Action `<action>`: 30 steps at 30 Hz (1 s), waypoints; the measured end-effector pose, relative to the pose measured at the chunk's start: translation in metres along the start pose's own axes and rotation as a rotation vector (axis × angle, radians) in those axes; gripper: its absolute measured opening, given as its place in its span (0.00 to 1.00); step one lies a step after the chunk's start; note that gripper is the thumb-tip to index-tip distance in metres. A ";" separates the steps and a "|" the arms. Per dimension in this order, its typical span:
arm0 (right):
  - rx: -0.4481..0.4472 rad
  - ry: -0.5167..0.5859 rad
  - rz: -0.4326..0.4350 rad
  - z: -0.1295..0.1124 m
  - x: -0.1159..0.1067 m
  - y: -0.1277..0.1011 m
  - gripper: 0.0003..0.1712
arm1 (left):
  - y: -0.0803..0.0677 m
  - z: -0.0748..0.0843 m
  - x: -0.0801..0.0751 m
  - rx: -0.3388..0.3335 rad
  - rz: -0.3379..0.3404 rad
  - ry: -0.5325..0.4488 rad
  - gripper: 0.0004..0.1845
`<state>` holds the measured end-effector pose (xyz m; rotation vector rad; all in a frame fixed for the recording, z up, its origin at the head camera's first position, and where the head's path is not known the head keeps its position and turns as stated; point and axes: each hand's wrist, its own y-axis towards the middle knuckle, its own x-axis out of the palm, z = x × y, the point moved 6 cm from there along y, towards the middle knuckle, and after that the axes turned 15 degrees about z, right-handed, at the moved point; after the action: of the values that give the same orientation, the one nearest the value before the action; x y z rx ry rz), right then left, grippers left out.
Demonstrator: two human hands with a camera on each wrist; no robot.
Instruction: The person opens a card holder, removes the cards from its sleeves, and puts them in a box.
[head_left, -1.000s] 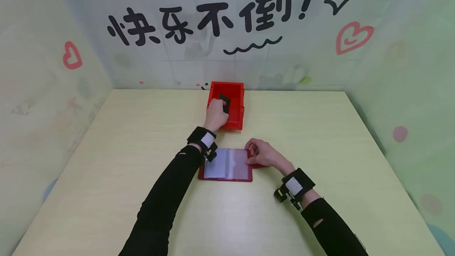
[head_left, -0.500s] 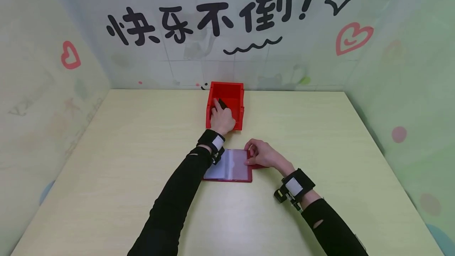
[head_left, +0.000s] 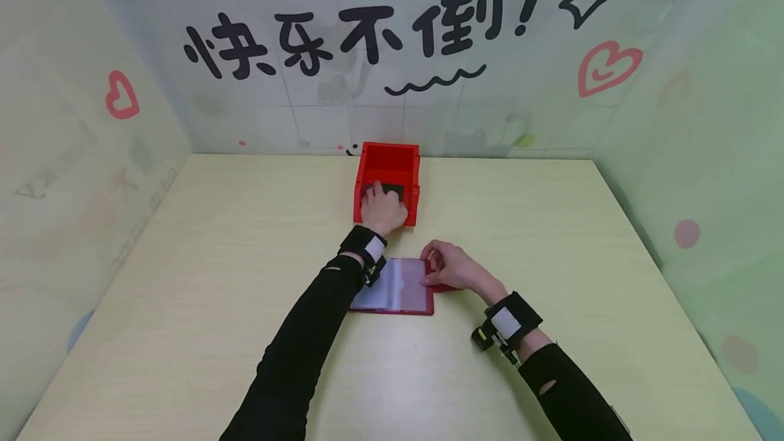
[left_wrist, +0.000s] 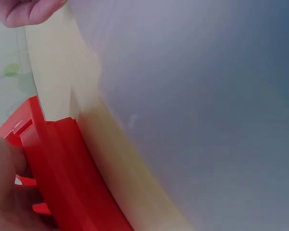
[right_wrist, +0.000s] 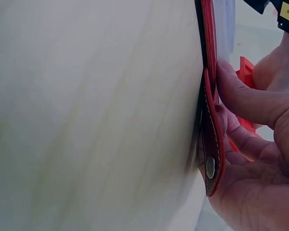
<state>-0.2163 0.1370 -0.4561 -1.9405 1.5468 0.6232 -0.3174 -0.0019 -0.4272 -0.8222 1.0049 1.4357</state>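
My left hand (head_left: 382, 209) is inside the near end of a red bin (head_left: 392, 158), with its fingers extended over a dark, flat, card-like piece (head_left: 394, 189). Part of that piece lies hidden under the hand. In the left wrist view the bin's wall (left_wrist: 62, 183) covers the fingertips. An opened red card holder (head_left: 409, 312) with clear sleeves lies below the bin. At its right edge, my right hand (head_left: 456, 265) pinches the cover between thumb and fingers. A stitched strap with a metal snap (right_wrist: 210, 167) shows beside that hand in the right wrist view.
The pale wooden table (head_left: 245, 237) extends around the holder and bin. A printed wall sheet (head_left: 331, 107) stands behind its far edge, close to the bin, and more sheets rise on both sides. My left forearm (head_left: 306, 352) passes over the holder's left part.
My left hand has shifted right and a little nearer, and its fingers have straightened. The dark piece, formerly tilted up beside it, now lies crosswise in the bin. My right hand has stayed put.
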 end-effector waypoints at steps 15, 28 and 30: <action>-0.004 0.006 -0.007 -0.002 0.001 0.000 0.22 | -0.006 -0.002 0.007 0.055 -0.053 0.227 0.33; -0.009 0.009 -0.011 -0.001 0.002 0.001 0.23 | -0.003 -0.003 0.011 0.056 -0.007 0.264 0.34; -0.010 0.009 -0.011 -0.001 0.002 0.001 0.23 | -0.003 -0.003 0.011 0.067 0.003 0.250 0.33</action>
<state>-0.2170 0.1347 -0.4572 -1.9608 1.5398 0.6197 -0.3155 -0.0007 -0.4389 -0.9675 1.2358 1.3160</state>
